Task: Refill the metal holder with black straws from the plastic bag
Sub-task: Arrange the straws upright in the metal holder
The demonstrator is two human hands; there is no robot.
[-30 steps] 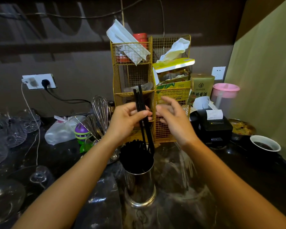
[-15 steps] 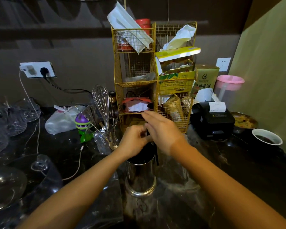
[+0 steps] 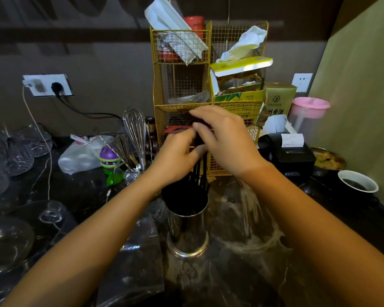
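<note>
A: Where are your hands?

B: Both are above the holder (image 3: 187,229), which stands upright on the dark table (image 3: 264,273) in front of the gold wire rack (image 3: 182,85).

A: What is your left hand (image 3: 175,158) doing?

B: It is clenched around the upper part of a bunch of black straws (image 3: 197,173). Their lower ends reach down into the holder's mouth, which already looks dark with straws.

A: And your right hand (image 3: 226,140)?

B: It sits just beside the left one, touching it, with its fingers curled over the straw tops. You seem to pinch them there, though the fingers hide the exact hold.

A: Where is the bag?

B: The clear bag (image 3: 138,251) lies flat on the table, just left of the holder and partly under your left forearm. More clear plastic seems to lie to the holder's right, but glare makes it hard to tell.

A: What else is near?

B: A whisk (image 3: 134,129) stands in a glass to the left, beside a purple toy (image 3: 108,156) and a white bag (image 3: 80,158). Glassware (image 3: 9,156) fills the far left. To the right sit a black printer (image 3: 286,154), a pink-lidded jug (image 3: 309,111) and a white cup (image 3: 357,181).
</note>
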